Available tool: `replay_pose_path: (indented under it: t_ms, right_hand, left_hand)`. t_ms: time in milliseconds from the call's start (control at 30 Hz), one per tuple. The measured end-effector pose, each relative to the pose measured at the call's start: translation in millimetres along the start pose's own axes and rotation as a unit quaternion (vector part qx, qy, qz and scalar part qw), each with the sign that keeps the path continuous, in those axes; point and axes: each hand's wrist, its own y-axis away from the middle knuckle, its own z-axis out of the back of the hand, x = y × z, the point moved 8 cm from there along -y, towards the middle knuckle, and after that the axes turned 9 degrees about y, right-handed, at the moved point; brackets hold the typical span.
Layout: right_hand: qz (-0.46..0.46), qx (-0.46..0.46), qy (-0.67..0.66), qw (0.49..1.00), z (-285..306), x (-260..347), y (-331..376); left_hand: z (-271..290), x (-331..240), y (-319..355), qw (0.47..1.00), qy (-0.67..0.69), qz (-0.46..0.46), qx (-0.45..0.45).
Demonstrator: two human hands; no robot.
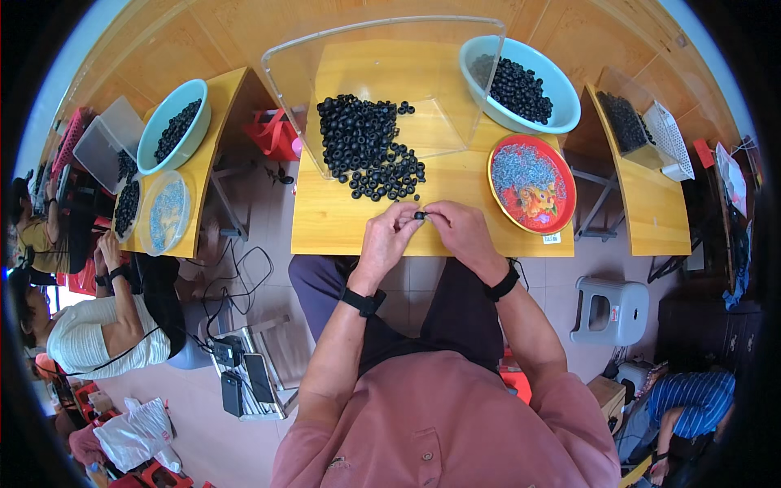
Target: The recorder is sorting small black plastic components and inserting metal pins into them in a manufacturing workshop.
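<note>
Left hand (387, 237) and right hand (464, 234) are pinching one black bead (420, 215) between fingertips, over the table's (342, 231) near edge. Red tray (564, 215) is lying toward the near right corner. Black beads (358, 138) are spreading left of centre; blue basin (567, 102) is occupying the far right corner.

nothing is legible; print on the white label (551, 238) beside the red tray (561, 213) is too small.

Bright, fairly even light, strong fisheye bending toward the black rim, outermost details perhaps soft.
</note>
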Motion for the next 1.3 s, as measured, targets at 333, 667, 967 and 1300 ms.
replay_pose_path:
  t_ms: [333,667,967,1300]
  right_hand:
    - [-0.065,0.002,-0.041,0.997,-6,-11,-2]
    - [-0.068,0.001,-0.019,0.998,-10,-12,-1]
    - [-0.061,0.007,0.018,0.998,-13,-9,1]
    - [0.082,-0.095,0.018,0.992,-12,21,0]
  left_hand:
    - [0,-2,-2,0.999,-0.022,0.007,0.043]
    - [-1,10,-3,0.996,0.015,0.043,0.081]
    - [-2,21,-1,0.994,0.041,0.057,0.089]
    - [-2,23,-12,0.971,0.216,0.089,0.044]
